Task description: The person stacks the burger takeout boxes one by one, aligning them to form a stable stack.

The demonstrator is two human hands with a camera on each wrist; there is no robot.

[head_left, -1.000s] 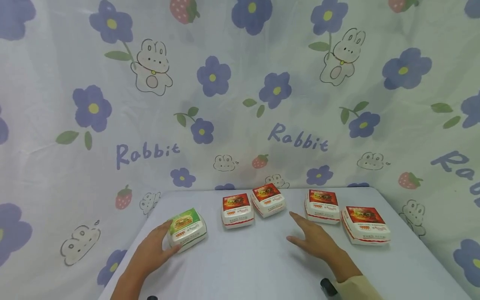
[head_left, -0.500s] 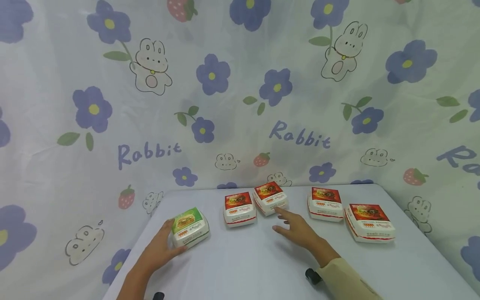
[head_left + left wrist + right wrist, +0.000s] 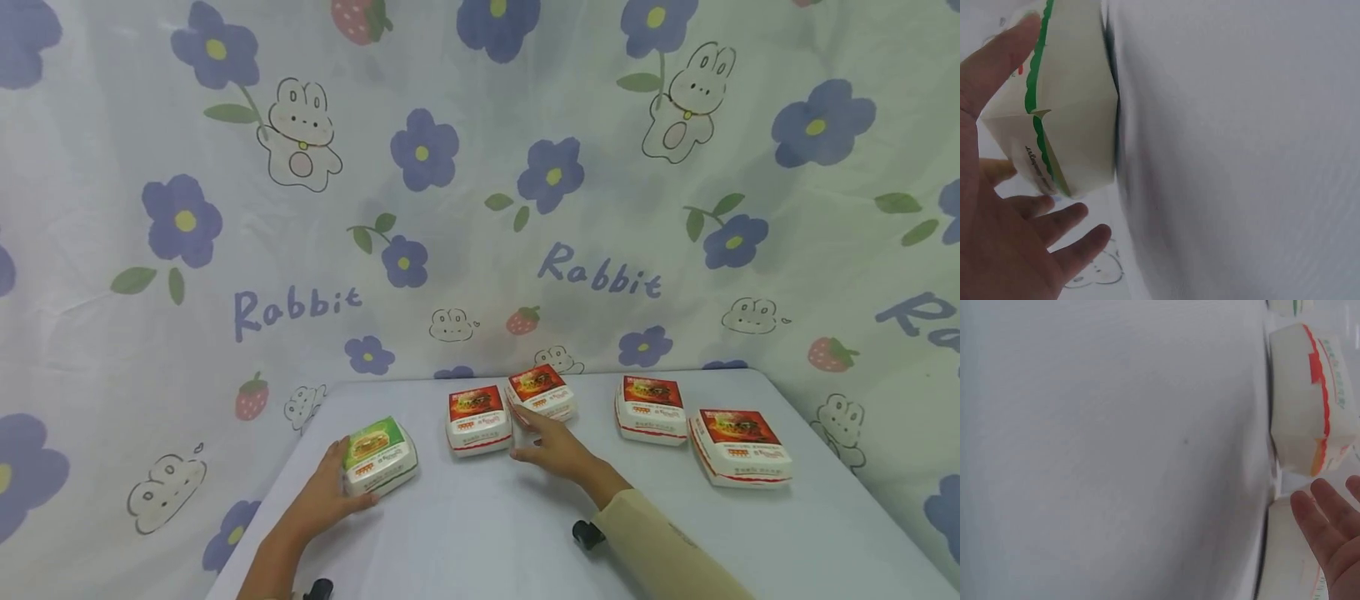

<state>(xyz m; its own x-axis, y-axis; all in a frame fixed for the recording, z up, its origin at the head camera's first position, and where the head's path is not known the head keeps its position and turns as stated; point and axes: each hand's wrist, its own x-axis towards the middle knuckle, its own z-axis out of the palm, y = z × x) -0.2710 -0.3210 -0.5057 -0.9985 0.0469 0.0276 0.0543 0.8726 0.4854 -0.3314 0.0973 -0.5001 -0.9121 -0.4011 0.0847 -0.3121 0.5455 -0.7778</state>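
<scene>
The green-topped box (image 3: 380, 457) sat near the left edge of the surface (image 3: 465, 533), turned a little askew, its burger picture facing up. The left hand (image 3: 322, 496) was wide around it, fingers along its left side and thumb by its near side; in the left wrist view the thumb crossed in front of the box wall while the other fingers were splayed, and whether any of them touched the carton could not be told.

The right hand (image 3: 558, 447), also wide and holding nothing, was well apart from the green-topped box, with two red-topped boxes close by. Its fingers overlapped the front of the rear red box (image 3: 542, 387), which stood by the far edge; contact there was unclear. Just beside that one, toward the left edge, was the middle red box (image 3: 480, 421).

Two more red-topped cartons stood beyond the right hand: the third red box (image 3: 650, 408) near the far edge, and the fourth red box (image 3: 740, 447) closer to the right edge. A beige sleeve (image 3: 660, 542) covered the right forearm.
</scene>
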